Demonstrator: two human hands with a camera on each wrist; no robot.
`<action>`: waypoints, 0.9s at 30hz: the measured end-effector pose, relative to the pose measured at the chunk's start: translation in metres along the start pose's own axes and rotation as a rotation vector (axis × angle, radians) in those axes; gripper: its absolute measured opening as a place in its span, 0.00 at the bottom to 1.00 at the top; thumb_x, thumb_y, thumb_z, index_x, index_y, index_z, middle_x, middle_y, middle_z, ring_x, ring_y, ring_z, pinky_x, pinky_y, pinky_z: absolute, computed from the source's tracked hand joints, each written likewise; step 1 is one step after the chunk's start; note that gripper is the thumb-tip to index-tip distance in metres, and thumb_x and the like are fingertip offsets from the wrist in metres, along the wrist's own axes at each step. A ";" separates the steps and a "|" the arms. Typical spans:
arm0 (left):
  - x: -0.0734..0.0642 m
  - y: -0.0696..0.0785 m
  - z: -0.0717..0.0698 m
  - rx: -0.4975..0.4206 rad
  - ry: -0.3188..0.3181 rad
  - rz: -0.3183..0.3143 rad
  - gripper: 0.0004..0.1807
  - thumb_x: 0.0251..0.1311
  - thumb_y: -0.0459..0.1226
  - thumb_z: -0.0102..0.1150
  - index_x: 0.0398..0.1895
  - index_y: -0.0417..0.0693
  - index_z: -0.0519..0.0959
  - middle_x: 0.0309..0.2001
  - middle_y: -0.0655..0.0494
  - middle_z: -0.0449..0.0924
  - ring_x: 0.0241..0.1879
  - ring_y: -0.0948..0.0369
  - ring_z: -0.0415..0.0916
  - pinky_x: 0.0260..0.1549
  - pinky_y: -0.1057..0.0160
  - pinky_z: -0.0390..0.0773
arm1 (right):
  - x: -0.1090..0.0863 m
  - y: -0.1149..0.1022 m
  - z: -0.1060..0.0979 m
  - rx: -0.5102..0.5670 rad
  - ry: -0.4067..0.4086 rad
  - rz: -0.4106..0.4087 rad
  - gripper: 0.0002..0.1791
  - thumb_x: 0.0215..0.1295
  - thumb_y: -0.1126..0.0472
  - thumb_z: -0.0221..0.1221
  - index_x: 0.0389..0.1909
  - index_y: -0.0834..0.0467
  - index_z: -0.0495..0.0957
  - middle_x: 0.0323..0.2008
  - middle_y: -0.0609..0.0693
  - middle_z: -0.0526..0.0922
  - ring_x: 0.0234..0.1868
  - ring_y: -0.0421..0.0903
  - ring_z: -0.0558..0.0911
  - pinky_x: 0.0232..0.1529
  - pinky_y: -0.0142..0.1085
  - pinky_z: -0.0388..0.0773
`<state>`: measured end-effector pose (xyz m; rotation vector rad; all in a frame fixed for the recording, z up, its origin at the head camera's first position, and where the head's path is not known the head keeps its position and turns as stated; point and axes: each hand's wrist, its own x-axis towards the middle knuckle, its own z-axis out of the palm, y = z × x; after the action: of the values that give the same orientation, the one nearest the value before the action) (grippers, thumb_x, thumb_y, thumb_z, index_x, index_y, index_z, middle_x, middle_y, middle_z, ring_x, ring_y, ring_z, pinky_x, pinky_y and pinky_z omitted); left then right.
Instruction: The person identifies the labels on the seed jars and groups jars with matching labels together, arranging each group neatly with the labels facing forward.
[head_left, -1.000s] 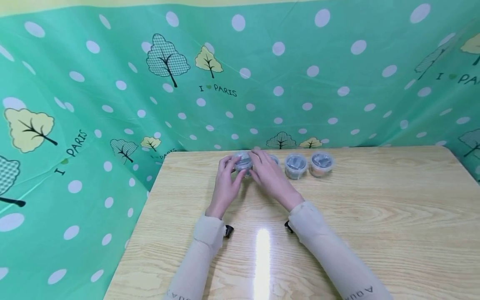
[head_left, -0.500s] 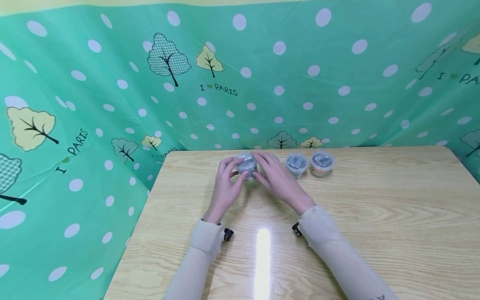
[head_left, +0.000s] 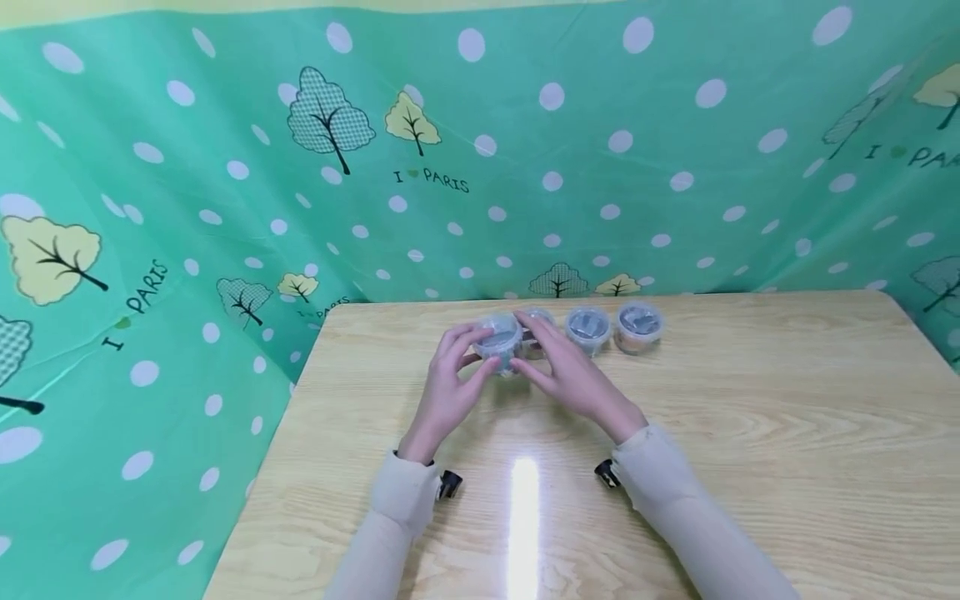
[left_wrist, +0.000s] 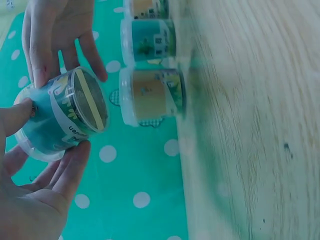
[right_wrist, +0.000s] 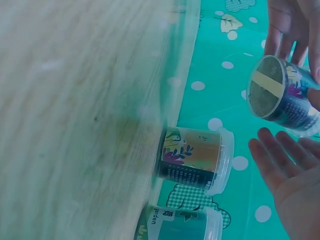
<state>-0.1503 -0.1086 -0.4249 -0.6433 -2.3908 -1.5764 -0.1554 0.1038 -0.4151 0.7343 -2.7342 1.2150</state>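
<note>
My left hand (head_left: 446,387) grips a clear lidded plastic tub (head_left: 499,335) with a teal patterned label. The left wrist view has the thumb on one side of this tub (left_wrist: 55,117) and the fingers on the other. It hangs above the table, a pale strip across its base. My right hand (head_left: 576,377) is beside it, fingers extended. In the right wrist view this hand's fingers (right_wrist: 280,152) stand apart from the tub's wall, and a thumb at the frame's edge appears to touch it. Behind my right hand is another tub (head_left: 538,317), partly hidden.
Two more lidded tubs, one bluish (head_left: 588,327) and one orange-toned (head_left: 639,327), stand along the back of the wooden table (head_left: 750,433). A green dotted cloth (head_left: 570,158) hangs behind the table. Small black devices (head_left: 450,485) sit at both wrists.
The held tub has come slightly toward me and to the right. My right hand has drawn back to the right, uncovering more of the tub behind it.
</note>
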 end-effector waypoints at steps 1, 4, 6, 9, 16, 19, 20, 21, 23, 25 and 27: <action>-0.002 0.002 0.001 -0.013 -0.010 -0.004 0.23 0.65 0.38 0.63 0.63 0.47 0.76 0.65 0.47 0.67 0.63 0.51 0.69 0.56 0.54 0.81 | -0.003 0.000 0.000 0.020 0.001 0.009 0.42 0.70 0.41 0.55 0.78 0.48 0.50 0.76 0.54 0.58 0.74 0.59 0.62 0.72 0.61 0.60; -0.005 0.006 0.003 -0.036 -0.038 -0.009 0.22 0.65 0.37 0.63 0.62 0.47 0.76 0.64 0.47 0.68 0.64 0.52 0.69 0.56 0.57 0.81 | -0.011 0.001 -0.002 0.102 -0.004 0.016 0.42 0.70 0.43 0.57 0.78 0.49 0.51 0.74 0.55 0.62 0.70 0.57 0.68 0.70 0.58 0.66; -0.005 0.009 0.004 -0.042 -0.042 -0.006 0.22 0.63 0.35 0.63 0.62 0.46 0.76 0.65 0.46 0.68 0.64 0.51 0.69 0.57 0.56 0.81 | -0.014 0.003 -0.003 0.162 -0.009 0.007 0.42 0.70 0.44 0.58 0.78 0.51 0.51 0.72 0.56 0.65 0.67 0.56 0.73 0.67 0.54 0.71; -0.005 0.013 0.005 -0.042 -0.039 0.009 0.23 0.62 0.34 0.64 0.61 0.45 0.77 0.65 0.46 0.68 0.64 0.51 0.69 0.57 0.55 0.80 | -0.016 0.006 -0.004 0.245 -0.030 -0.006 0.42 0.70 0.47 0.58 0.78 0.53 0.50 0.70 0.57 0.67 0.62 0.54 0.77 0.62 0.50 0.77; -0.005 0.021 0.009 -0.078 -0.068 0.026 0.22 0.62 0.34 0.65 0.60 0.43 0.77 0.65 0.46 0.69 0.64 0.52 0.70 0.56 0.57 0.81 | -0.024 0.006 -0.011 0.337 -0.039 0.001 0.43 0.69 0.51 0.60 0.79 0.50 0.49 0.74 0.58 0.61 0.66 0.57 0.73 0.66 0.48 0.73; -0.006 0.035 0.010 -0.099 -0.082 0.007 0.21 0.63 0.31 0.63 0.60 0.39 0.76 0.65 0.43 0.69 0.65 0.50 0.69 0.57 0.56 0.81 | -0.027 0.006 -0.012 0.366 -0.031 -0.006 0.43 0.70 0.54 0.61 0.79 0.48 0.48 0.74 0.57 0.60 0.67 0.56 0.72 0.68 0.44 0.72; -0.006 0.040 0.009 -0.105 -0.086 -0.001 0.21 0.64 0.30 0.62 0.60 0.37 0.76 0.65 0.42 0.69 0.65 0.49 0.69 0.58 0.55 0.80 | -0.028 0.007 -0.012 0.380 -0.027 -0.010 0.43 0.70 0.55 0.60 0.79 0.48 0.49 0.74 0.58 0.61 0.67 0.56 0.72 0.68 0.44 0.72; -0.006 0.045 0.009 -0.110 -0.089 -0.010 0.21 0.64 0.29 0.61 0.60 0.36 0.75 0.65 0.40 0.68 0.65 0.48 0.69 0.58 0.54 0.80 | -0.028 0.007 -0.011 0.397 -0.024 -0.009 0.42 0.70 0.56 0.61 0.79 0.49 0.49 0.73 0.58 0.61 0.67 0.56 0.73 0.67 0.43 0.72; -0.007 0.051 0.009 -0.118 -0.091 -0.015 0.20 0.64 0.27 0.60 0.60 0.34 0.75 0.65 0.38 0.68 0.64 0.47 0.69 0.58 0.54 0.80 | -0.030 0.006 -0.011 0.428 -0.018 -0.007 0.42 0.69 0.58 0.61 0.78 0.52 0.50 0.72 0.60 0.63 0.65 0.56 0.74 0.66 0.42 0.73; -0.007 0.052 0.010 -0.131 -0.092 -0.007 0.20 0.64 0.27 0.60 0.60 0.33 0.74 0.65 0.36 0.68 0.63 0.46 0.71 0.57 0.53 0.81 | -0.031 0.005 -0.011 0.463 -0.010 -0.006 0.41 0.69 0.59 0.62 0.77 0.56 0.52 0.71 0.61 0.65 0.64 0.57 0.76 0.65 0.42 0.75; -0.008 0.052 0.011 -0.149 -0.097 -0.008 0.20 0.64 0.27 0.60 0.60 0.33 0.74 0.65 0.35 0.68 0.62 0.46 0.71 0.57 0.53 0.81 | -0.032 0.004 -0.013 0.488 0.001 0.005 0.40 0.67 0.60 0.63 0.76 0.57 0.55 0.69 0.61 0.67 0.62 0.57 0.78 0.63 0.43 0.77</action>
<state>-0.1187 -0.0834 -0.3895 -0.7561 -2.3612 -1.7789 -0.1302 0.1280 -0.4166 0.7560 -2.4518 1.9101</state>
